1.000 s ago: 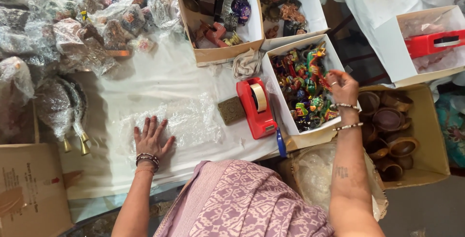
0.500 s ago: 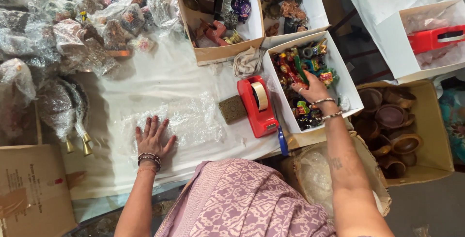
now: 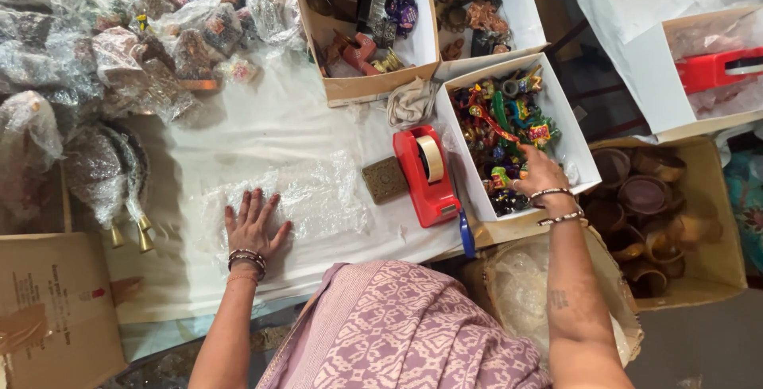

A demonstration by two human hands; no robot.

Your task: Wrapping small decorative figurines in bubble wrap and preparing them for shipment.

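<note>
1. The table [image 3: 262, 135] was draped in white cloth and crowded: bubble-wrapped bundles [image 3: 119, 47] were heaped along the far left, with open cartons lined up on the right.

2. The left hand [image 3: 250, 226] lay flat, fingers spread, palm down on a sheet of bubble wrap [image 3: 310, 198] laid out on the cloth. It held the same spot as a second before, pinning the sheet without gripping anything.

3. The right hand [image 3: 539, 173] was the one that had moved. A second earlier it hovered at the far right edge of the white box [image 3: 576, 139]; half a second earlier it had slid inward; now it was down among the small painted figurines [image 3: 501, 123] in the near half of the box.

4. Its fingers curled down into the pile, touching the colourful pieces. Whether the grip had closed on one could not be told, as the fingertips were buried among them.

5. By my reading, the reach had turned into a pick, with the flattened sheet ready to receive a piece.

6. A red tape dispenser [image 3: 425, 174] stood between the sheet and the box, with a small dark square block [image 3: 385, 180] just beside it.

7. A carton of brown clay cups [image 3: 644, 198] sat beyond the right wrist, untouched.
</note>
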